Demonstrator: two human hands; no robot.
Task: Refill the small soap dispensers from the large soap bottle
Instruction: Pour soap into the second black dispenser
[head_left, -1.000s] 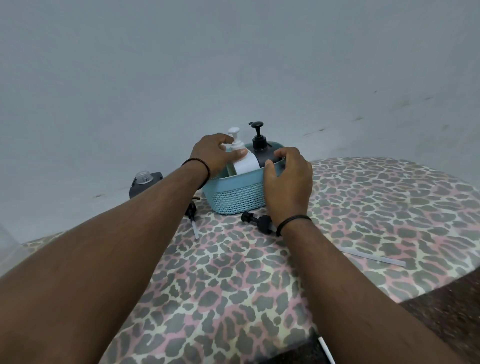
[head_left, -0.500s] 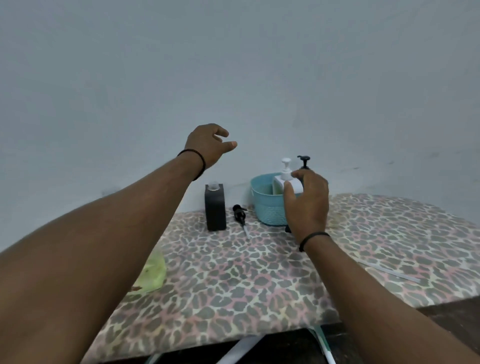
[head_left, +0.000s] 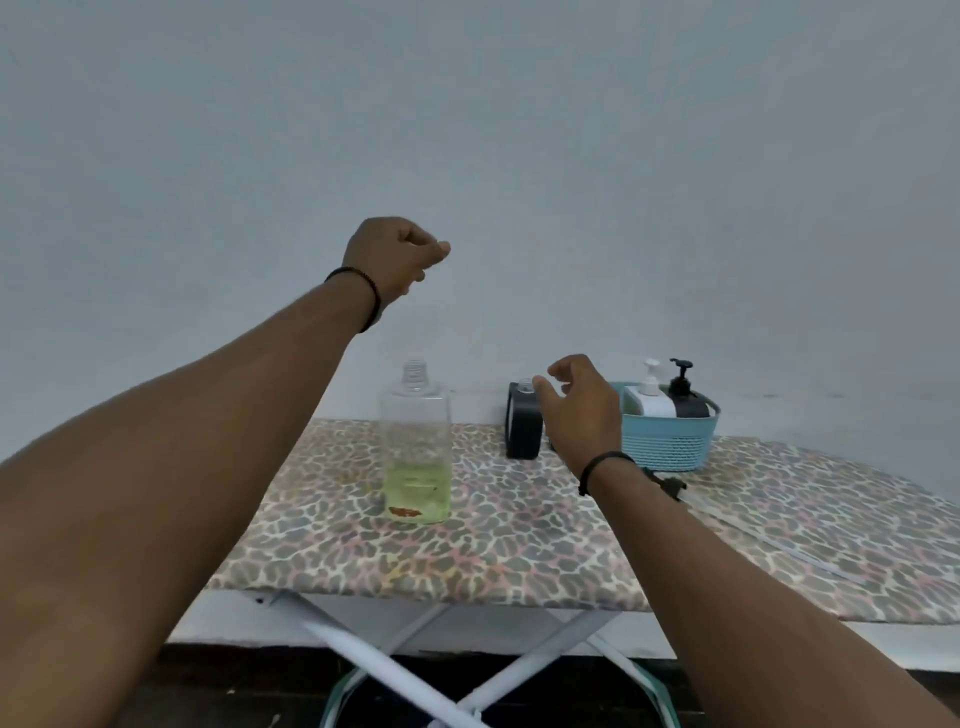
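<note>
- Fingers of the left hand (head_left: 390, 258) curl loosely into the palm and hold nothing; the hand hangs in the air before the wall, at about 11 o'clock from the large soap bottle (head_left: 416, 448).
- Right hand (head_left: 577, 406) hovers with relaxed, slightly spread fingers, empty, just in front of the black dispenser (head_left: 522, 425).
- Clear, capless large soap bottle stands upright on the leopard-print board (head_left: 467, 545), yellow-green liquid low inside.
- At 3 o'clock from the right hand, a blue basket (head_left: 667, 442) holds a white pump dispenser (head_left: 649, 397) and a black pump dispenser (head_left: 684, 397).
- Black pump head (head_left: 670, 486) lies by the right wrist.
</note>
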